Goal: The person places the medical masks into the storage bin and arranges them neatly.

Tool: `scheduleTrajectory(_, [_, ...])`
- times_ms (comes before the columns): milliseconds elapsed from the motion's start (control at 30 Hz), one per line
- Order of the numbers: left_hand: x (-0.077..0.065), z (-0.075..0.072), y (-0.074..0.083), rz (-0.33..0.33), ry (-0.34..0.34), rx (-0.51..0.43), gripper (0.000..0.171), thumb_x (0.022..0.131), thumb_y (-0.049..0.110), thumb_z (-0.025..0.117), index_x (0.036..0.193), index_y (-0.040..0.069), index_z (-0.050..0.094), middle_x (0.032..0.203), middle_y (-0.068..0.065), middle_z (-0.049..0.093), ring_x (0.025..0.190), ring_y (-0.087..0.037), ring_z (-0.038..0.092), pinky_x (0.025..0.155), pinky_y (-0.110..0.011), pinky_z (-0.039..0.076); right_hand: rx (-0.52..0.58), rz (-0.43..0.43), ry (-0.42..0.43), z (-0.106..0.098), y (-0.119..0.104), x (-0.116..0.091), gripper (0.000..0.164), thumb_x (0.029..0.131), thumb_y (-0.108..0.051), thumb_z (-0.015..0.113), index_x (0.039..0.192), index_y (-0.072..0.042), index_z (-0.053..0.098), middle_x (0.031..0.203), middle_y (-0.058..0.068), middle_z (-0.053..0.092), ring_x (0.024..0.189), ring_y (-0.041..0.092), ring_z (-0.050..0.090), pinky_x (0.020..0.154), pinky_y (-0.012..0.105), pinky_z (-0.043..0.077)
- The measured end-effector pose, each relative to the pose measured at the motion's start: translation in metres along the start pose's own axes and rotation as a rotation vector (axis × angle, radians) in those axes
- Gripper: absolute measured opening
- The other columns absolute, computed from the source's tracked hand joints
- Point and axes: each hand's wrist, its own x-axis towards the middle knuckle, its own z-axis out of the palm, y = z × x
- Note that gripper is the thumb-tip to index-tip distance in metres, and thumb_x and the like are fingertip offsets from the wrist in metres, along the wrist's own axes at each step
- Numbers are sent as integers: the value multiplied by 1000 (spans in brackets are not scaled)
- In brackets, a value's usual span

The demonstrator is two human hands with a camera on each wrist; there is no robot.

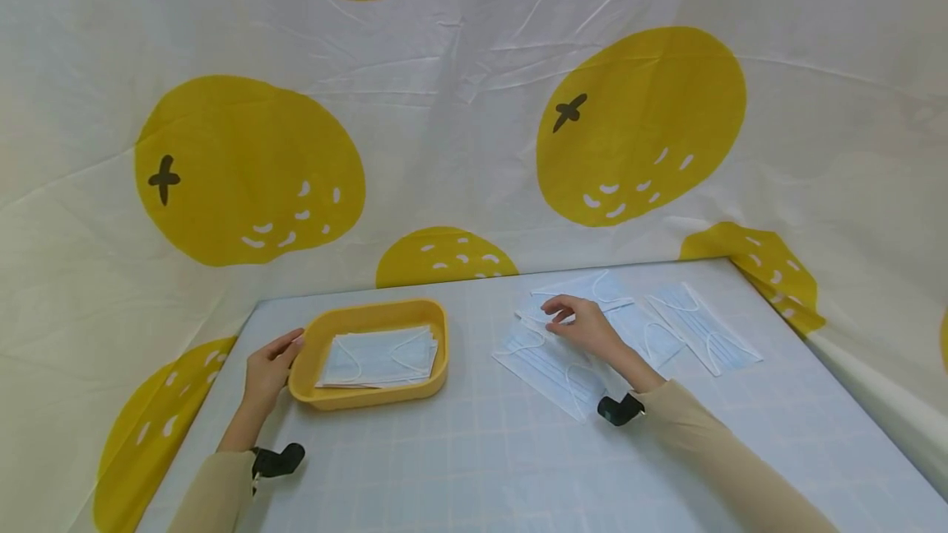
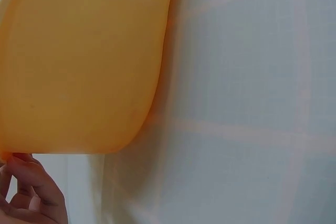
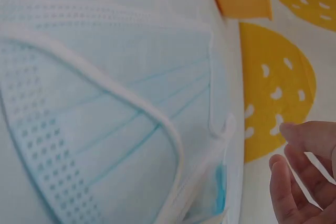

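At the left of the table, my left hand [image 1: 267,373] holds the end of a yellow tray [image 1: 370,398], fingertips pinching its rim. In the left wrist view the tray's side wall [image 2: 84,66] fills the upper left, with the fingers [image 2: 42,182] at its lower corner. Inside the tray lies a stack of light blue face masks [image 1: 378,356]. My right hand [image 1: 588,331] hovers over loose masks on the right, fingers loosely bent and holding nothing. Close up in the right wrist view, a pleated mask [image 3: 131,98] with white ear loops shows beside that hand's fingers [image 3: 310,140].
Several more masks overlap at the back right, one mask [image 1: 707,327] lying farthest right. A pale checked cloth covers the table [image 1: 415,467]. Behind it hangs a white curtain [image 1: 459,146] printed with yellow fruit shapes, meeting the table's back edge.
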Motion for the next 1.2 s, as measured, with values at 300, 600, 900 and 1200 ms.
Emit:
scheduleTrajectory(300, [1, 0, -1, -18, 10, 13, 50, 96, 39, 56, 136, 9, 55, 85, 25, 54, 70, 9, 54, 59, -15, 52, -57, 95, 58, -33, 19, -12, 31, 85, -8, 71, 115, -1, 65, 108, 18, 69, 91, 29, 66, 73, 32, 55])
scheduleTrajectory(600, [1, 1, 0, -23, 11, 5, 50, 96, 38, 55, 136, 9, 54, 87, 24, 55, 71, 10, 54, 60, -15, 52, -85, 141, 84, -53, 36, -25, 32, 86, -9, 71, 116, -1, 63, 109, 19, 69, 93, 32, 66, 76, 37, 55])
scheduleTrajectory(900, [1, 1, 0, -19, 1, -4, 50, 96, 37, 56, 137, 8, 54, 83, 27, 54, 70, 10, 55, 59, -15, 52, -101, 159, 114, -64, 49, -38, 33, 86, -10, 71, 115, 1, 63, 108, 23, 68, 93, 35, 66, 76, 41, 56])
scheduleTrajectory(1200, [0, 1, 0, -21, 0, 0, 50, 97, 38, 55, 137, 8, 54, 84, 26, 53, 69, 9, 55, 58, -15, 52, -124, 236, 41, -75, 52, -53, 37, 86, -14, 71, 119, 2, 60, 112, 23, 66, 95, 35, 64, 81, 45, 56])
